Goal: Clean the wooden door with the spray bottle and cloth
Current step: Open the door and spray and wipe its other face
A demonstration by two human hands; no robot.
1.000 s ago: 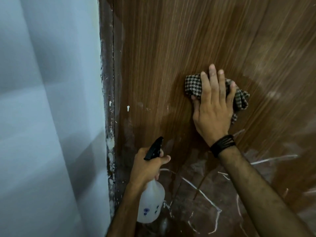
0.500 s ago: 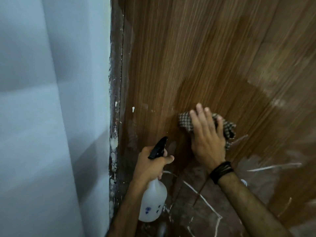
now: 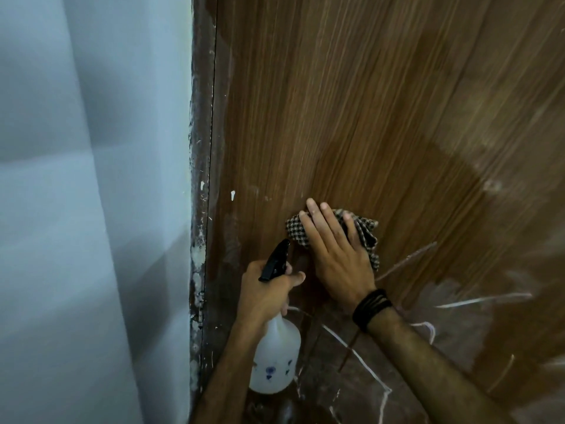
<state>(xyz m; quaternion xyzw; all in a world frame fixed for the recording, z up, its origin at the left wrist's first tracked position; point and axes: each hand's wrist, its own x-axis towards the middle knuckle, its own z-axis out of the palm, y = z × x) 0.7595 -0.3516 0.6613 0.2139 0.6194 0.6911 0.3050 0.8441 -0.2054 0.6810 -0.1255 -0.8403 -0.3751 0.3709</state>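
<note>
Fingers (image 3: 316, 228) of the right hand (image 3: 339, 261): straight and spread, pressed flat on the cloth (image 3: 363, 231). Not curled round it. Pinning it to the door (image 3: 367, 117) by pushing only, low down and near the left edge.

Could slip. Kept up by a flat push and nothing else, so may slide out and drop if the push goes weak. Bunched up too, so may wipe just a thin strip and miss bits.

Could bump. Right hand just beside the black spray top (image 3: 275, 260), almost touching. May knock the bottle (image 3: 276, 359) on a wipe going down or to the left. May also get sprayed by mistake, with the nozzle pointing up that way.

Could leave streaks. Looks wet and darker to the right of the cloth, so may dry patchy if not rubbed well. Lots of white marks (image 3: 354, 353) lower down, not yet wiped. Paint or scratches? Cannot tell. May not come off with a soft rub.

Fingers (image 3: 295, 278) of the left hand (image 3: 263, 295): curled tight round the bottle neck, thumb lying across the front under the black top. On the trigger or not? Cannot tell. Bottle hanging below the fist, close to the door and near the dark frame (image 3: 200, 209).
</note>
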